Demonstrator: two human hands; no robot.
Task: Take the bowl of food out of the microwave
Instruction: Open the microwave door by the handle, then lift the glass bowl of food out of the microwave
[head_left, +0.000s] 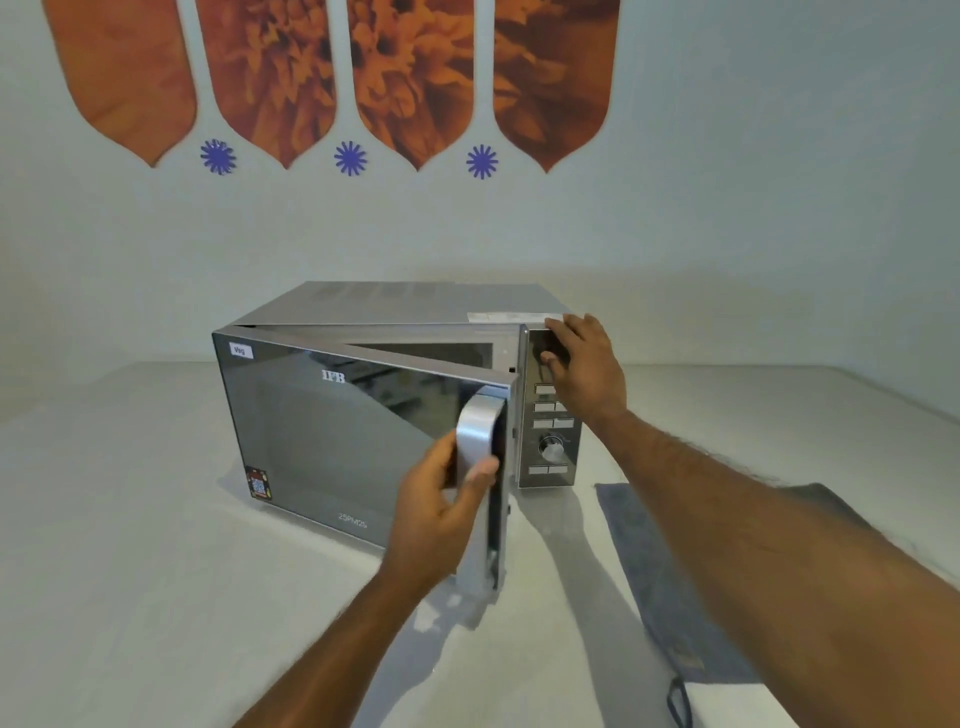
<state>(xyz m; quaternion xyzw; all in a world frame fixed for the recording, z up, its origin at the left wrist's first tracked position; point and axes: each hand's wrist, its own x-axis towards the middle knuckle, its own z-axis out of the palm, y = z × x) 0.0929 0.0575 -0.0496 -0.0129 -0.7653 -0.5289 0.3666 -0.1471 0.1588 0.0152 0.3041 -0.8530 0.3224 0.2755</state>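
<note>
A silver microwave (405, 304) stands on a pale counter (130, 519) in front of me. Its dark glass door (322, 431) is hinged on the left and stands partly ajar. My left hand (441, 514) is wrapped around the silver door handle (478, 436). My right hand (582, 364) lies flat on the top right corner, over the control panel (550, 441), fingers spread. Through the narrow gap I see only a slice of the dark cavity. The bowl of food is hidden behind the door.
A grey cloth (670, 587) with a dark loop lies on the counter to the right of the microwave, partly under my right forearm. A wall with orange petal shapes and blue star marks rises just behind the counter.
</note>
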